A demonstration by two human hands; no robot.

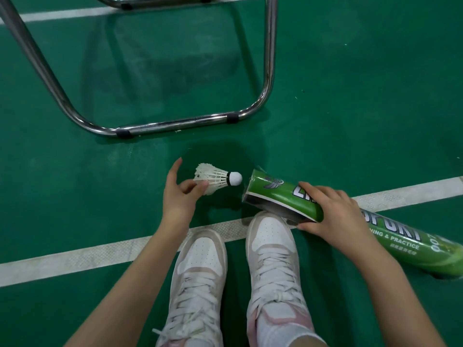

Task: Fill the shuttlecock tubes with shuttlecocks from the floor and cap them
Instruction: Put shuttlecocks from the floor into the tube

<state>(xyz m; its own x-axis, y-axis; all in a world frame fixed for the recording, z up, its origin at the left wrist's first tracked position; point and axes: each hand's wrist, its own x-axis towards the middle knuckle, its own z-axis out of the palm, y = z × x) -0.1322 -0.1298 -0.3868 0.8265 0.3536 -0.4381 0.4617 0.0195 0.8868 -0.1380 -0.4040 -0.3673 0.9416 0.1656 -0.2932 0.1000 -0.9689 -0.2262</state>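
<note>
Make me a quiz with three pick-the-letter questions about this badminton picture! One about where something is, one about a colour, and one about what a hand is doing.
1. Where does the shuttlecock's cork tip point?
A. Toward the tube's open end
B. Toward the chair frame
C. Toward the shoes

2. What colour is the tube?
A. Red
B. Green
C. Blue

3. What is the right hand doing?
A. Hanging idle
B. Tying a lace
C. Gripping the tube

Answers: 1 A, the white cork faces the tube's mouth, apart from it. 2 B, its wrapper is bright green. 3 C, its fingers curl over the tube, while the left hand pinches the shuttlecock's feathers.
</note>
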